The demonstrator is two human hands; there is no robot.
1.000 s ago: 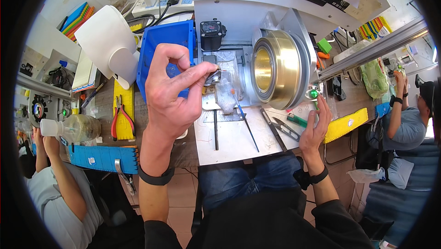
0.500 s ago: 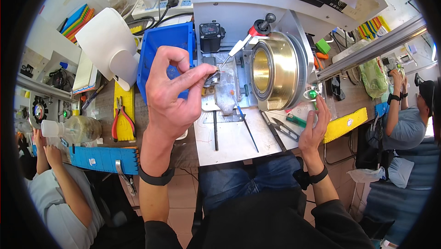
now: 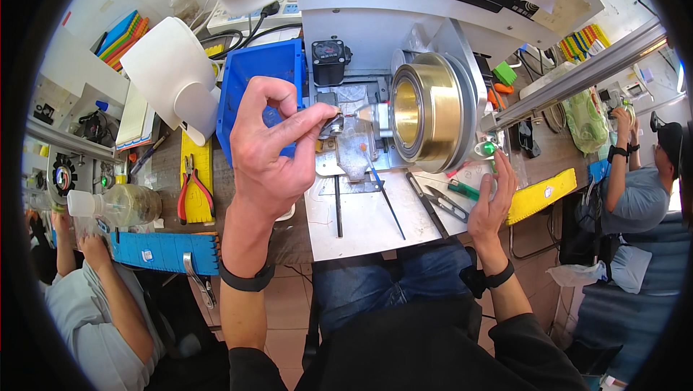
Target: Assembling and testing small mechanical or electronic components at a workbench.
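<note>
My left hand (image 3: 271,149) has thumb and index finger pinched together over a small dark metal holder (image 3: 332,125) on the machine's metal fixture (image 3: 355,153); what lies in the pinch is too small to name. A silver nozzle-like tip (image 3: 369,112) points at these fingertips from the left side of a large brass-coloured ring (image 3: 437,106). With fingers stretched out, my right hand (image 3: 493,200) rests at the machine's right side. Its fingertips are close beside a lit green push button (image 3: 488,148); contact cannot be made out.
A blue bin (image 3: 242,66) stands behind my left hand. Tweezers (image 3: 447,203), a green-handled tool (image 3: 463,189) and a thin blue stick (image 3: 388,200) lie on the white board (image 3: 346,236). Red-handled pliers (image 3: 193,192) and a bottle (image 3: 133,205) are left. Co-workers sit at both sides.
The red-and-black knobbed piece with its white arm and thin tip has swung out of sight, and the silver tip now faces my left fingers. Both my hands have stayed nearly still.
</note>
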